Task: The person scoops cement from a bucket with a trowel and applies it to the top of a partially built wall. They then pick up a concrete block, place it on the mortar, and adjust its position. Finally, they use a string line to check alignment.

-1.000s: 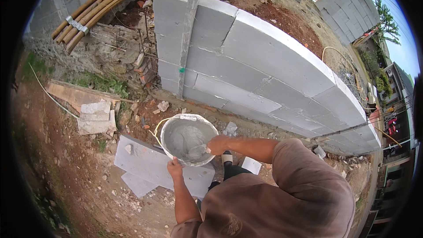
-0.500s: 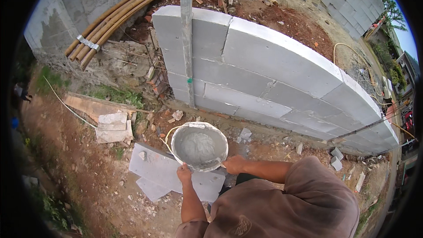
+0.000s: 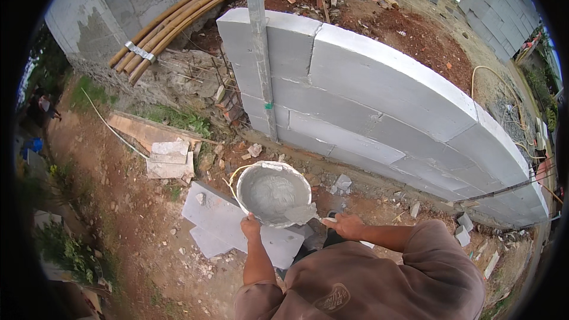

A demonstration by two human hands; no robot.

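A round bucket point(image 3: 278, 166) full of wet grey mortar point(image 3: 268, 192) stands in front of me, its pale handle folded down on the left side. My left hand point(image 3: 250, 225) is closed on the near rim of the bucket. In my right hand point(image 3: 347, 226) is the handle of a trowel point(image 3: 301, 214). Its mortar-coated blade lies over the bucket's near right rim. Flat light-grey slabs point(image 3: 204, 219) lie on the ground under and beside the bucket.
A low wall of light-grey blocks point(image 3: 379, 95) runs across ahead, with an upright post point(image 3: 261, 53) against it. Bamboo poles point(image 3: 178, 21) lie bundled at the far left. Boards point(image 3: 169, 160) and rubble point(image 3: 464, 228) lie on the dirt.
My right hand has drawn back to the right from the bucket's rim, and the trowel blade now shows over that rim. The left hand stays on the rim. The whole view has shifted slightly.
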